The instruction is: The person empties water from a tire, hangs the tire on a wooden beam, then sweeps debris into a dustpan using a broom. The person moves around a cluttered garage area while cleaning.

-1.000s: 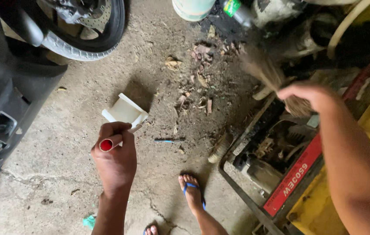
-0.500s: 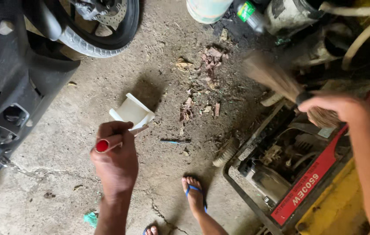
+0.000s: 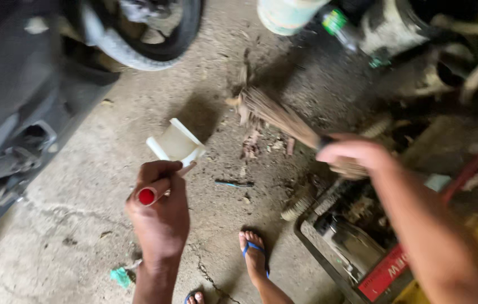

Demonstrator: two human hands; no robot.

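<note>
Right hand (image 3: 357,155) grips a straw broom (image 3: 275,115) angled low into floor debris (image 3: 261,143), while left hand (image 3: 160,197), closed on its red-capped handle (image 3: 146,196), tilts the white dustpan (image 3: 176,143) near it.

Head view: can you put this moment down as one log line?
left hand: grips red-ended handle of white dustpan on floor | right hand: grips broom, bristles on leaf litter | motion blur
</note>
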